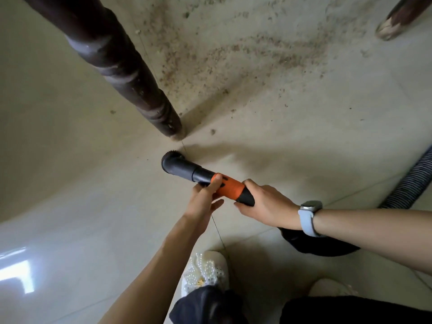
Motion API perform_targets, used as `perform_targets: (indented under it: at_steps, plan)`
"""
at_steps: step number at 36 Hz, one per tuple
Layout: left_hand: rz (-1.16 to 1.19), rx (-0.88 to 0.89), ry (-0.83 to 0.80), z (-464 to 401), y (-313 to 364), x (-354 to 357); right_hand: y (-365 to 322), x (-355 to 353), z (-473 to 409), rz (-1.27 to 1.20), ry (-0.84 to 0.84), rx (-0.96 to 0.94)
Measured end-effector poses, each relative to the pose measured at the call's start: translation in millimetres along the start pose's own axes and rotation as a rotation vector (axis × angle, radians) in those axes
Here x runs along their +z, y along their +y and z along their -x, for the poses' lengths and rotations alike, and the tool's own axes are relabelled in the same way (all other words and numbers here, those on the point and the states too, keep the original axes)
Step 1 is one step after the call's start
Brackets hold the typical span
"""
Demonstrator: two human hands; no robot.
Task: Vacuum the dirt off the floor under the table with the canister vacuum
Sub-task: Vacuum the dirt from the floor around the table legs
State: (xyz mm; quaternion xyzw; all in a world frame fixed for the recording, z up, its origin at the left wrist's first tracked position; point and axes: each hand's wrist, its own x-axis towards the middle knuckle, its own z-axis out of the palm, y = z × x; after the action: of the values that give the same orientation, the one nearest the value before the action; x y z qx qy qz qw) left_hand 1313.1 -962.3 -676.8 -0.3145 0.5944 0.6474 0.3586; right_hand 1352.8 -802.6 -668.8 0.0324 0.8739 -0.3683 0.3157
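Vacuum wand (205,181), black with an orange grip section, held low over the tiled floor (304,141). Left hand (205,202) pinches the orange section; right hand (264,204), wearing a wristwatch (308,217), wraps the wand's rear end. The brush nozzle (173,160) sits just short of the dark turned table leg (121,66). Scattered dirt (245,50) lies beyond that leg; the ribbed hose (411,183) lies well to its right.

nozzle (178,166): black | handle (228,187): orange, black end | hose (411,181): dark, ribbed | table leg (112,59): dark brown | floor (70,160): beige tile | dirt (245,50): brown specks | watch band (307,222): pale blue | shoe (205,270): white, pearl beads
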Motion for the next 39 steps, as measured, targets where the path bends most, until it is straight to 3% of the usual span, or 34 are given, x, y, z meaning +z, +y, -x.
perform_targets:
  at_steps: [11, 20, 23, 34, 39]
  plan:
    - [0.175, 0.106, 0.216, -18.6, 38.2, -63.5, -77.6, 12.2, -66.0, 0.146, -0.022, -0.137]
    - [-0.03, -0.092, -0.045, 31.0, -16.6, -32.6, -26.0, 13.4, 15.5, 0.167, -0.138, 0.012]
    - [-0.065, -0.105, -0.14, 38.9, -33.8, -16.1, -5.7, 8.7, 40.0, 0.222, -0.108, 0.07]
    - [-0.122, -0.008, -0.129, 16.4, -0.7, 11.2, -4.8, -5.8, 25.5, 0.154, 0.087, 0.113]
    - [-0.202, -0.029, -0.201, 11.7, 1.9, 33.7, 8.5, -9.7, 44.8, 0.124, 0.159, 0.174]
